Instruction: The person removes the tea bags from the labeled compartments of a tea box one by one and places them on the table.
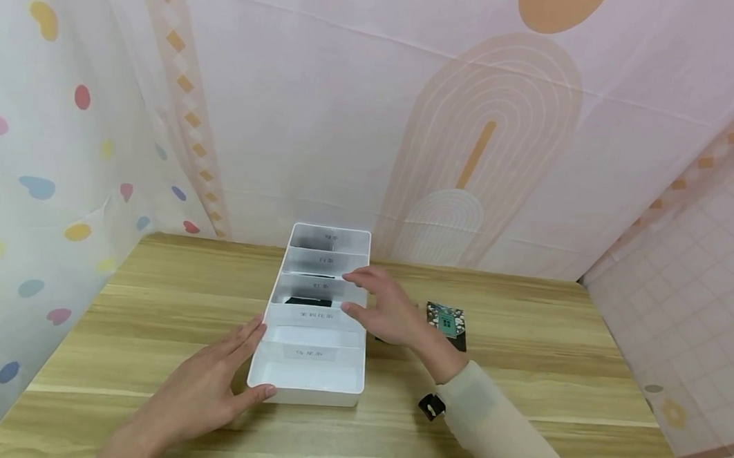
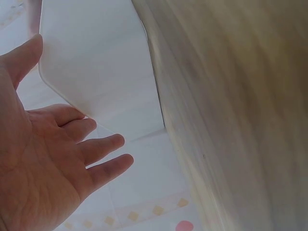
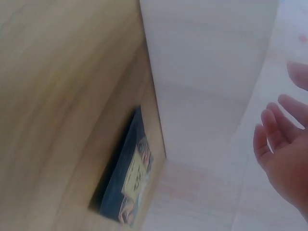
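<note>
A long white divided box (image 1: 305,396) stands on the table, with printed labels on its compartment walls. Dark packet edges (image 1: 308,301) show in one of the middle compartments. My left hand (image 1: 209,380) rests against the box's left side near the front corner, fingers fairly straight. Over the right rim hovers my right hand (image 1: 390,306), thumb and fingers apart and nothing between them. To its right lies a dark patterned packet (image 1: 447,323) with a teal label. A dark packet with a cream label (image 3: 136,175) lies beside the box in the right wrist view.
The wooden table (image 1: 521,382) meets a patterned cloth backdrop (image 1: 323,116) right behind the box. More patterned cloth hangs at both sides. A small black object (image 1: 432,406) is by the right sleeve cuff.
</note>
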{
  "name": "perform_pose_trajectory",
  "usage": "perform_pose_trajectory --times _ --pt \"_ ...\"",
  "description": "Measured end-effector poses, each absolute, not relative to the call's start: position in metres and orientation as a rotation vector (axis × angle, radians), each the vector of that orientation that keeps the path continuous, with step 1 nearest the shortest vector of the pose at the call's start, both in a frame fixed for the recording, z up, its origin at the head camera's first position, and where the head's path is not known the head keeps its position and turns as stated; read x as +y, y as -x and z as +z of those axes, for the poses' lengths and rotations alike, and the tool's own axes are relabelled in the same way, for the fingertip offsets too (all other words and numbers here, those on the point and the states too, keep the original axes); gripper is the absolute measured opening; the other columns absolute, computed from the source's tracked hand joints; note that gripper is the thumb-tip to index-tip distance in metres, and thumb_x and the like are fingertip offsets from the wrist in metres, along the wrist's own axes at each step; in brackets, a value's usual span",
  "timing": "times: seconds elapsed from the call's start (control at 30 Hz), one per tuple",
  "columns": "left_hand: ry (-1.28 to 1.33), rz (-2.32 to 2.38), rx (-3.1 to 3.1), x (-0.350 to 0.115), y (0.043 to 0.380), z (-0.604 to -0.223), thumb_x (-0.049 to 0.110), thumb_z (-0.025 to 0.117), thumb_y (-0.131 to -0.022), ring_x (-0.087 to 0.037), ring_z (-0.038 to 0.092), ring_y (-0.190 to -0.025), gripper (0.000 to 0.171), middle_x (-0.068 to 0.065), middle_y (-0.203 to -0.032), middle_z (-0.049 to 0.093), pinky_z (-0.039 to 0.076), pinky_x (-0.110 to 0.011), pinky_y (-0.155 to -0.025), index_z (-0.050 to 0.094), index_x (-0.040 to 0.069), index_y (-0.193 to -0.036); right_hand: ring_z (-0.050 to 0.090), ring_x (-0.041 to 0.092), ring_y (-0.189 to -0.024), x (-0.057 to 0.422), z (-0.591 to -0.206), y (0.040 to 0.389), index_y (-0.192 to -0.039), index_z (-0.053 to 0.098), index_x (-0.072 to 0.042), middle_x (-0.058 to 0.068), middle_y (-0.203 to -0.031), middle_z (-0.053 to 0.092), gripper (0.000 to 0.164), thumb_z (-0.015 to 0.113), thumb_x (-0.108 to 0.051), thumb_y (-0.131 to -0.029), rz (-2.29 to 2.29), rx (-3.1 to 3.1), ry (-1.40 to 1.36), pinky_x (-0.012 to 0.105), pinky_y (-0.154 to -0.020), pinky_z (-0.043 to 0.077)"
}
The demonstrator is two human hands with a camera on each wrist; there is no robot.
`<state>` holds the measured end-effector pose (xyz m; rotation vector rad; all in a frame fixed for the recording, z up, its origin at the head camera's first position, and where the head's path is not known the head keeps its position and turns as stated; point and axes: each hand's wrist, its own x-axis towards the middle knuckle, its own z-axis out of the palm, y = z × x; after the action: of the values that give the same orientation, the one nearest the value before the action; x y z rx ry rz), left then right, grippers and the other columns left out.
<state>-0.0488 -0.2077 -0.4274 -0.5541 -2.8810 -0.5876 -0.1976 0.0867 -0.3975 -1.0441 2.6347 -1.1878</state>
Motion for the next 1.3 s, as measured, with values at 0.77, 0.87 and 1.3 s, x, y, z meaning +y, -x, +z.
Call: perform_pose_trajectory --times 0.77,0.87,1.3 --pt "0.553 -0.597 -2.881 -0.208 0.049 -0.428 0.059 0.071 -0.095 -0.041 0.052 -0.140 0.089 -0.017 -0.163 0.042 0.051 -0.058 -0.104 0.047 -0.002 -0.155 0.059 0.025 -0.130 0.043 -0.407 0.196 -0.146 0.062 -0.008 0.008 -0.142 0.062 0.046 0.069 -0.027 -0.104 -1.025 2.629 1.063 0.043 -0.109 0.049" --pt "0.553 -0.600 -2.881 -0.208 0.049 -0.428 0.059 0.071 -0.095 -0.041 0.052 -0.140 0.090 -0.017 -0.164 0.042 0.050 -0.058 -0.105 0.047 -0.002 -0.155 0.061 0.024 -0.126 0.039 -0.409 0.198 -0.144 0.063 -0.007 0.008 -0.139 0.064 0.044 0.069 -0.027 -0.104 -1.042 2.619 1.067 0.041 -0.107 0.050" --pt "0.565 -0.577 -2.861 -0.208 0.048 -0.430 0.058 0.073 -0.094 -0.041 0.054 -0.138 0.088 -0.017 -0.163 0.043 0.051 -0.056 -0.104 0.049 -0.003 -0.153 0.067 0.017 -0.112 0.030 -0.415 0.203 -0.121 0.076 -0.006 0.004 -0.119 0.073 0.025 0.072 -0.021 -0.101 -1.053 2.625 1.066 0.031 -0.097 0.054"
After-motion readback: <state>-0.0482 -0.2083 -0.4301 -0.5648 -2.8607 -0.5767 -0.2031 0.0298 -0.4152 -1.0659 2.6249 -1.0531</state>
